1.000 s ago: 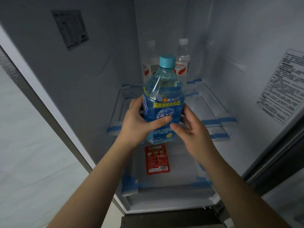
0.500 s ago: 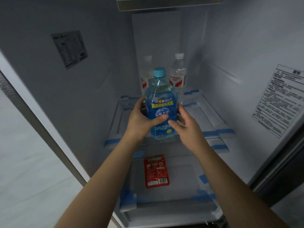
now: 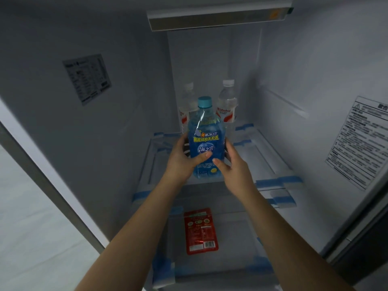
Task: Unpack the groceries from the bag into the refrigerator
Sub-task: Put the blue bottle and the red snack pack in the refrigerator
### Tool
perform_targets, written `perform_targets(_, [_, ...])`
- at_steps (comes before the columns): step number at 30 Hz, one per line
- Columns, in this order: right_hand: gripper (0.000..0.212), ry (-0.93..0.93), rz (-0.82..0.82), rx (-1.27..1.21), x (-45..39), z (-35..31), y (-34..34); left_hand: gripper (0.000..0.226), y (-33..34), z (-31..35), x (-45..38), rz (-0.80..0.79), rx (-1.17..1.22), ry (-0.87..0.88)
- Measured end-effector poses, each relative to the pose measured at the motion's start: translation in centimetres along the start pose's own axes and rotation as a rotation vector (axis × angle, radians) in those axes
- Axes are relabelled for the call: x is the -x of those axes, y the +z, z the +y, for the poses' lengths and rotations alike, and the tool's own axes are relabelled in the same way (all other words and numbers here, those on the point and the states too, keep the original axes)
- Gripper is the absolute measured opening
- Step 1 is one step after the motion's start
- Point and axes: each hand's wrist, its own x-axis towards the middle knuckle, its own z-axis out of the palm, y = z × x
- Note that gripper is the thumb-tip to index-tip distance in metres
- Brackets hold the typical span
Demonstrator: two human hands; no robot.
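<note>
Both hands hold the blue bottle upright at the centre of the frame, above the glass shelf; left hand and right hand each wrap their grip round it. Pushed too far back, it could topple the two water bottles behind

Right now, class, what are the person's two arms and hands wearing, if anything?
Nothing shows on either: the left hand and right hand are bare, without gloves, rings or a watch. Both forearms are bare to the frame's lower edge, with no sleeve in view.
</note>
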Motion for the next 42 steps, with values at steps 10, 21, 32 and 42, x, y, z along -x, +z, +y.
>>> perform_targets(10, [0.064,0.008,0.04,0.054,-1.1,0.0,0.5,0.065,0.5,-0.7,-0.6,0.048,-0.065,0.062])
perform_targets(21, [0.06,0.092,-0.102,0.271,0.4,-2.4,-0.4,0.074,-0.4,-1.8,2.9,0.061,-0.173,-0.019])
perform_targets(32, [0.067,0.092,-0.256,0.657,7.7,-3.4,0.3,0.053,-4.5,-0.7,10.5,-0.074,-0.651,0.45])
perform_targets(42, [0.067,0.197,-0.259,0.856,16.6,-4.4,-0.8,0.056,-3.1,-3.6,14.7,-0.213,-0.795,0.529])
